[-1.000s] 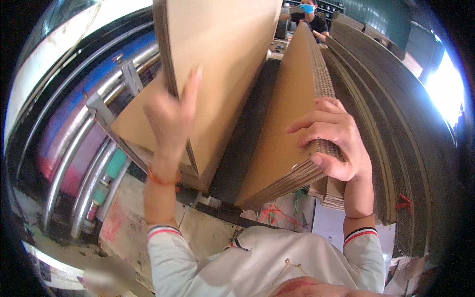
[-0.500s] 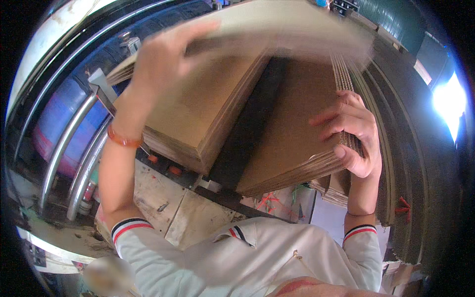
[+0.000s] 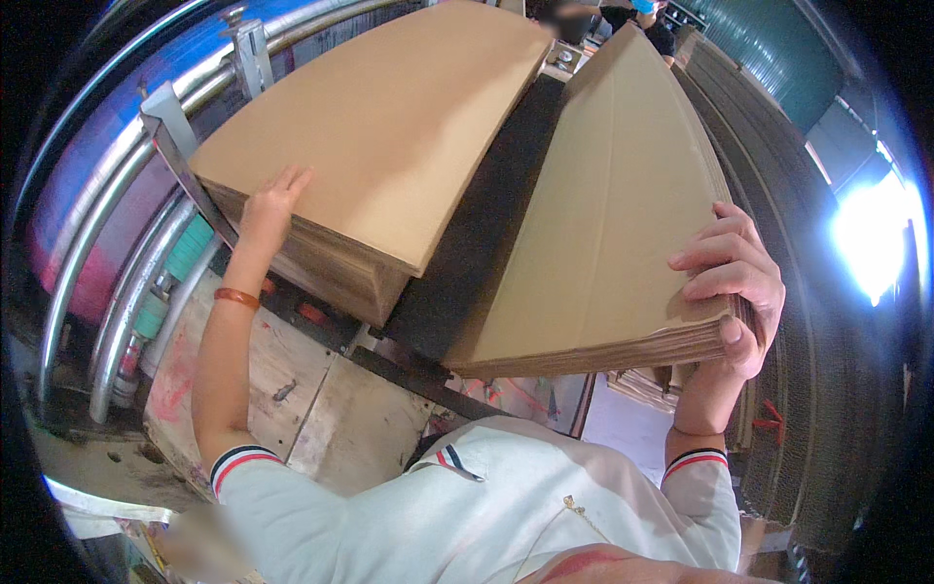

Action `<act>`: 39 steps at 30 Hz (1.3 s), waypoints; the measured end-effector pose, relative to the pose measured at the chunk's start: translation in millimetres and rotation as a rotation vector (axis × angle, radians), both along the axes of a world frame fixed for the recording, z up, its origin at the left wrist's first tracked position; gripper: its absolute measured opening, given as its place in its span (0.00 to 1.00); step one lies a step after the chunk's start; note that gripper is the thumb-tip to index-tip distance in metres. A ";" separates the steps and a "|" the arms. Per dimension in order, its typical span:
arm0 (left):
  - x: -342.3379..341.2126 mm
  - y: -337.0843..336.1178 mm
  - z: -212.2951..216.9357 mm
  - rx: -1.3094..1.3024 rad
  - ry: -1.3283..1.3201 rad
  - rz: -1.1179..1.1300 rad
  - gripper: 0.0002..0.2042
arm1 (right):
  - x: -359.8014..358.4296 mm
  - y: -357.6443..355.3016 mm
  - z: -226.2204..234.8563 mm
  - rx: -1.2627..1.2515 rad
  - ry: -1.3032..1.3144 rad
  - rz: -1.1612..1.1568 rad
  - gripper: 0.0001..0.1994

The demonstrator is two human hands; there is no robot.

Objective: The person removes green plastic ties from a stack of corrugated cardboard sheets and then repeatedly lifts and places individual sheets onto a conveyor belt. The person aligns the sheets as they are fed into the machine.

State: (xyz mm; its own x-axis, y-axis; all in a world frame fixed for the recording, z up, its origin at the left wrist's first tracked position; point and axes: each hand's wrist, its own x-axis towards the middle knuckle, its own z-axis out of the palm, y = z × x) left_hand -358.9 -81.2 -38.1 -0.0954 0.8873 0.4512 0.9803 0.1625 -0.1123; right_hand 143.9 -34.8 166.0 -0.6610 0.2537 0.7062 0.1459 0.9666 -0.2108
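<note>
On the left lies a thick stack of flat brown cardboard sheets (image 3: 379,127). My left hand (image 3: 268,212) touches this stack's near left edge, its fingers stretched out over the top sheet and its thumb hidden. A second, thinner stack of cardboard sheets (image 3: 608,224) slants on the right, with faint crease lines along its pale top. My right hand (image 3: 735,287) grips the near right corner of this stack, thumb at the near edge and fingers over the top.
A dark strip (image 3: 486,214) runs between the stacks. Metal rollers and bars (image 3: 117,204) of a machine stand left. Tall piles of corrugated board (image 3: 817,389) line the right side. Another person (image 3: 647,19) is at the far end. Stained floor plates (image 3: 341,419) lie below.
The blurred sheets raised across both stacks are down. My left hand has come down from them to the left stack's edge. My right hand has shifted slightly right and down, still gripping cardboard.
</note>
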 end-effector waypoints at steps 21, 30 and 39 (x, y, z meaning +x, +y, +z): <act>258.5 -60.4 33.9 0.431 -0.880 -0.858 0.51 | -46.2 2.9 -22.8 0.252 0.447 0.101 0.13; 286.2 -53.5 -70.4 0.653 -1.249 -0.314 0.35 | -146.5 -32.7 -74.2 0.124 0.457 0.171 0.37; 249.0 -30.1 2.7 0.904 -1.802 -0.178 0.23 | -33.2 25.8 -247.5 -0.593 0.246 -0.391 0.37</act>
State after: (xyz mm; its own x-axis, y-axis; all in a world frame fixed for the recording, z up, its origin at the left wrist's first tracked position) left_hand -109.9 -111.3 -35.4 -0.8093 0.5549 0.1928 -0.1319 -0.4915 0.8608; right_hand 110.8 -9.0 -81.6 -0.2852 0.8213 0.4941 0.3363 0.5685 -0.7508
